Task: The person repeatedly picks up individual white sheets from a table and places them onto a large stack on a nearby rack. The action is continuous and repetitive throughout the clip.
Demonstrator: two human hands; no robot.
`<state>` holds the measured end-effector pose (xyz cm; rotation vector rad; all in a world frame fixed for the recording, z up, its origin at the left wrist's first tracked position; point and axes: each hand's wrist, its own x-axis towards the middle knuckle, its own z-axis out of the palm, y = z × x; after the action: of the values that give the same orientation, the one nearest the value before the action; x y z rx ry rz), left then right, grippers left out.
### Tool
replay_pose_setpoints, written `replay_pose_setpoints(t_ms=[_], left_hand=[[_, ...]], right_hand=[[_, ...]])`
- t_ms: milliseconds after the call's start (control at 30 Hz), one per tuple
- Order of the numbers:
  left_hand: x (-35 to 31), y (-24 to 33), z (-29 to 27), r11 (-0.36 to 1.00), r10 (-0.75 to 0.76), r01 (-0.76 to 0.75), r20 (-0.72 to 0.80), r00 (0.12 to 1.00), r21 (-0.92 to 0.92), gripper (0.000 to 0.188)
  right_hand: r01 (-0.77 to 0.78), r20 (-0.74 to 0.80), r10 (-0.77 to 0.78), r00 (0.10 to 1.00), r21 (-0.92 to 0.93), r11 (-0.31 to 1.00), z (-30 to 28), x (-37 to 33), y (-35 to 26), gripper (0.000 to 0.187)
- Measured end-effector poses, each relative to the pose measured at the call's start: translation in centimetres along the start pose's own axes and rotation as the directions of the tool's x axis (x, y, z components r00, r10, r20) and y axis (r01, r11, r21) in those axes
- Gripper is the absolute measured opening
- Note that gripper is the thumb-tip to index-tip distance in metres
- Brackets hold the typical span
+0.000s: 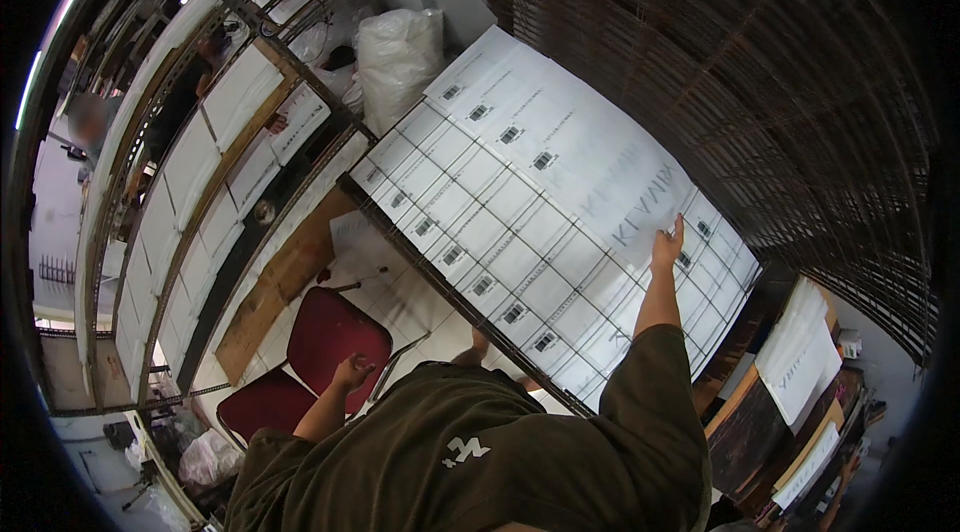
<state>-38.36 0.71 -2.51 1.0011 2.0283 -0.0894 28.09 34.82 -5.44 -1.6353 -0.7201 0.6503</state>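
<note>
My right hand (668, 244) is stretched out with its fingertips on a large flat white box (590, 167) lying on top of a wire rack (470, 307). Rows of smaller white boxes with small dark labels (480, 232) fill the rack under the wire grid. This hand holds nothing. My left hand (352, 372) hangs by my side above a red chair (335, 332), fingers loosely curled and empty. My olive-green shirt (480, 452) fills the lower middle of the view.
A white plastic sack (400, 52) stands behind the rack. Long shelves stacked with white boxes (215, 162) run along the left, where another person (90, 122) stands. A dark wire mesh (760, 82) covers the right. Wooden shelving with white sheets (795, 352) is at lower right.
</note>
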Motion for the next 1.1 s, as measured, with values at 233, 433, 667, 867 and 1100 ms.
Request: replay_pose_setpoints(t_ms=[233, 433, 667, 867, 1100], left_hand=[[0.5, 1.1, 1.5, 1.0, 0.018, -0.018, -0.003, 1.0, 0.004, 0.055], [1.3, 5.6, 3.6, 0.984, 0.174, -0.174, 0.018, 0.985, 0.039, 0.056], [3.0, 14.2, 4.7, 0.916, 0.343, -0.353, 0.087, 0.935, 0.191, 0.059], [3.7, 16.0, 8.9, 0.837, 0.466, -0.505, 0.211, 0.859, 0.209, 0.06], [5.2, 14.8, 15.3, 0.737, 0.49, -0.605, 0.379, 0.785, 0.301, 0.06]], right_hand=[[0.248, -0.051, -0.299, 0.953, -0.435, 0.865, -1.8, -3.7, 1.2, 0.052], [0.357, 0.087, -0.378, 0.922, -0.57, 0.74, -10.4, -13.8, -0.6, 0.046], [-0.066, -0.625, -0.359, 0.693, -0.551, 0.832, -33.2, -15.2, -1.9, 0.037], [-0.642, -0.84, -0.04, 0.541, -0.443, 0.625, -43.3, -23.0, -3.2, 0.046], [-0.557, -0.645, 0.023, 0.764, -0.641, 0.528, -47.9, -32.7, 2.6, 0.058]])
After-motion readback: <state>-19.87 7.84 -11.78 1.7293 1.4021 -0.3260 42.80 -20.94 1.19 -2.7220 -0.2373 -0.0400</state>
